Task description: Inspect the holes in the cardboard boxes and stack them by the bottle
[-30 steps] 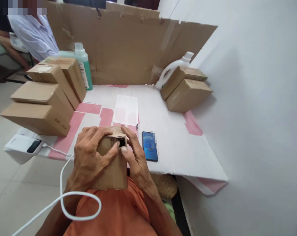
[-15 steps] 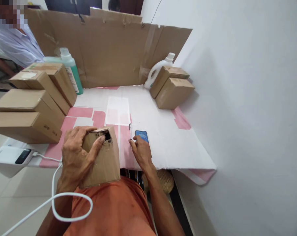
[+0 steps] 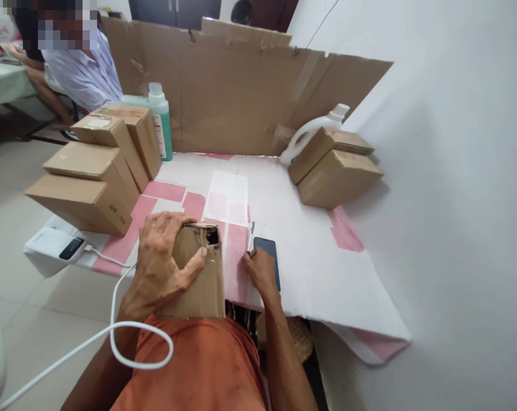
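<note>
A brown cardboard box (image 3: 200, 285) stands at the table's near edge, against the orange shirt. My left hand (image 3: 161, 268) grips it from the left, thumb on the near face and fingers over the top. A ragged dark hole (image 3: 212, 237) with blackened edges is by the box's upper right corner. My right hand (image 3: 262, 271) is closed, fingertips pinching the near end of a slim pen (image 3: 252, 229) on the table. Under and beside that hand lies a phone (image 3: 267, 246) with a dark screen.
Several cardboard boxes (image 3: 76, 191) stand at left, near a green-liquid bottle (image 3: 166, 128). Two boxes (image 3: 339, 177) and a white jug (image 3: 313, 125) are at right. A white power bank (image 3: 52, 242) trails a looping cable (image 3: 112, 328). A cardboard panel (image 3: 228, 85) stands behind; someone sits beyond.
The view has swung left, so everything appears further right. The phone's lit blue screen has gone dark. My right fingers have curled in more tightly; my left hand keeps its hold on the box.
</note>
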`<state>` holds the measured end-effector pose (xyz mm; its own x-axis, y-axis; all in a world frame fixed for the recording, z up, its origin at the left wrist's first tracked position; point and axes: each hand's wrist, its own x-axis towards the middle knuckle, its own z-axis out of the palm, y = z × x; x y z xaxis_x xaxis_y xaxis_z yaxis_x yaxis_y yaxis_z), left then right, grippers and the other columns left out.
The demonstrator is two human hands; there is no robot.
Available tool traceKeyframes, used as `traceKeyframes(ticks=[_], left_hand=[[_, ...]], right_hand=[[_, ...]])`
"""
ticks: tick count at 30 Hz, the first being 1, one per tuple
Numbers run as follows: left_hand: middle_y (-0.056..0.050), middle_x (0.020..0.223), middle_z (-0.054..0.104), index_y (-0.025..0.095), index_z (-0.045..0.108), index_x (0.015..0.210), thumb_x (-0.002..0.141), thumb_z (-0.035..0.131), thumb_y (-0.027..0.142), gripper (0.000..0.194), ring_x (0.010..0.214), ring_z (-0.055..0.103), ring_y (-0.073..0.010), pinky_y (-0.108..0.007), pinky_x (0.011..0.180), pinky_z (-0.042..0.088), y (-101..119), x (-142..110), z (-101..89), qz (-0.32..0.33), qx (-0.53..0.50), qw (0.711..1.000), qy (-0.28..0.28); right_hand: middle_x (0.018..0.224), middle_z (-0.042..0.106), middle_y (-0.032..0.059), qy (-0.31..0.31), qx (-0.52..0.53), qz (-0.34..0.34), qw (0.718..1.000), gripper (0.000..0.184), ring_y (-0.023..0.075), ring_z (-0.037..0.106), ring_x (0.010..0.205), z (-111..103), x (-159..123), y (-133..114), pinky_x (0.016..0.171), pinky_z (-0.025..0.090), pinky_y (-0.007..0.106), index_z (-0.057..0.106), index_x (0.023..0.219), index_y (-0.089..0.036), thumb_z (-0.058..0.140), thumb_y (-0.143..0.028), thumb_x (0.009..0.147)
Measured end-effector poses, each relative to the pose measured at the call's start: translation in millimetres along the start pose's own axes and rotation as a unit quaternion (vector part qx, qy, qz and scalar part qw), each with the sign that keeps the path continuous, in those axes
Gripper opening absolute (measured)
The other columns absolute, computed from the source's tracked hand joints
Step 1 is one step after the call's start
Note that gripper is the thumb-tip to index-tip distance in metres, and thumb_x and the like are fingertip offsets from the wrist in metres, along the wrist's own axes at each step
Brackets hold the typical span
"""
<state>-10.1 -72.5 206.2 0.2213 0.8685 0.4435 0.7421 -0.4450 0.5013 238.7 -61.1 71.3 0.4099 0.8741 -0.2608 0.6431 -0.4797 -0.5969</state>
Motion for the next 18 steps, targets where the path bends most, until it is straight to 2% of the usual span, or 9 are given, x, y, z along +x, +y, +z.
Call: traceKeyframes(ticks=[2, 3, 4, 7, 8, 9, 11, 14, 18], left_hand=[[-0.01, 0.122, 0.07, 0.02, 0.064, 0.12, 0.088, 0.068, 0.036, 0.036, 0.117, 0.06, -0.0337, -0.053, 0.109, 0.042, 5, -2, 3.6, 0.006, -0.002, 1.0, -0.006], [-0.01, 0.122, 0.069, 0.02, 0.063, 0.122, 0.088, 0.069, 0.034, 0.037, 0.118, 0.059, -0.0334, -0.052, 0.109, 0.043, 8, -3, 5.6, 0.012, -0.004, 1.0, -0.007], [-0.011, 0.124, 0.068, 0.019, 0.063, 0.124, 0.088, 0.069, 0.033, 0.038, 0.119, 0.058, -0.0331, -0.051, 0.109, 0.044, 11, -3, 7.8, 0.021, -0.007, 1.0, -0.007], [-0.012, 0.127, 0.068, 0.017, 0.062, 0.13, 0.091, 0.07, 0.031, 0.042, 0.121, 0.055, -0.0324, -0.049, 0.109, 0.046, 14, -4, 14.1, 0.048, -0.011, 0.999, -0.006], [-0.012, 0.127, 0.068, 0.017, 0.061, 0.131, 0.091, 0.071, 0.031, 0.044, 0.121, 0.055, -0.0324, -0.049, 0.109, 0.046, 14, -4, 15.8, 0.054, -0.009, 0.998, -0.007], [-0.012, 0.128, 0.068, 0.017, 0.061, 0.132, 0.092, 0.072, 0.032, 0.044, 0.121, 0.056, -0.0323, -0.049, 0.109, 0.046, 13, -3, 17.0, 0.056, -0.006, 0.998, -0.007], [-0.012, 0.129, 0.068, 0.018, 0.06, 0.133, 0.092, 0.073, 0.035, 0.047, 0.121, 0.056, -0.0324, -0.049, 0.109, 0.047, 11, -3, 18.3, 0.056, 0.001, 0.998, -0.005], [-0.011, 0.13, 0.067, 0.02, 0.058, 0.135, 0.089, 0.079, 0.043, 0.056, 0.121, 0.056, -0.0328, -0.05, 0.108, 0.048, 9, -4, 18.1, 0.056, 0.006, 0.998, -0.003], [-0.012, 0.13, 0.068, 0.019, 0.058, 0.135, 0.086, 0.082, 0.052, 0.064, 0.121, 0.056, -0.0342, -0.05, 0.108, 0.048, 9, -6, 18.2, 0.065, 0.009, 0.998, -0.001]], right_hand=[[0.078, 0.075, 0.0083, 0.008, 0.093, -0.023, 0.995, 0.015, 0.0224, 0.073, 0.069, -10, -6, -4, 0.065, 0.053, 0.031, 0.059, 0.087, -0.02, 0.054, -0.032, 0.095], [0.076, 0.074, 0.0052, 0.021, 0.183, -0.044, 0.982, 0.017, 0.0202, 0.071, 0.063, -17, -12, -9, 0.059, 0.052, 0.029, 0.056, 0.089, -0.021, 0.053, -0.036, 0.095], [0.075, 0.073, 0.0025, 0.039, 0.292, -0.072, 0.953, 0.017, 0.0186, 0.07, 0.059, -25, -19, -15, 0.055, 0.051, 0.027, 0.055, 0.091, -0.023, 0.054, -0.039, 0.094], [0.076, 0.073, -0.0017, 0.077, 0.568, -0.173, 0.801, 0.017, 0.0157, 0.07, 0.059, -50, -50, -40, 0.051, 0.049, 0.023, 0.059, 0.092, -0.023, 0.069, -0.035, 0.087], [0.08, 0.074, -0.0018, 0.077, 0.599, -0.203, 0.771, 0.014, 0.0148, 0.071, 0.062, -57, -60, -49, 0.051, 0.049, 0.022, 0.062, 0.092, -0.023, 0.072, -0.032, 0.087], [0.084, 0.075, -0.0015, 0.074, 0.609, -0.228, 0.756, 0.01, 0.0143, 0.072, 0.064, -62, -70, -56, 0.05, 0.049, 0.021, 0.065, 0.092, -0.023, 0.072, -0.029, 0.088], [0.09, 0.076, -0.0002, 0.07, 0.594, -0.269, 0.755, 0.003, 0.0142, 0.073, 0.068, -64, -85, -67, 0.051, 0.05, 0.021, 0.071, 0.095, -0.024, 0.071, -0.025, 0.092], [0.092, 0.076, 0.0009, 0.087, 0.524, -0.317, 0.786, 0.009, 0.0137, 0.071, 0.071, -56, -93, -73, 0.054, 0.051, 0.023, 0.076, 0.103, -0.024, 0.071, -0.024, 0.096], [0.094, 0.076, 0.0011, 0.119, 0.427, -0.378, 0.813, 0.011, 0.0163, 0.072, 0.087, -47, -88, -76, 0.073, 0.057, 0.027, 0.079, 0.104, -0.027, 0.072, -0.021, 0.097]])
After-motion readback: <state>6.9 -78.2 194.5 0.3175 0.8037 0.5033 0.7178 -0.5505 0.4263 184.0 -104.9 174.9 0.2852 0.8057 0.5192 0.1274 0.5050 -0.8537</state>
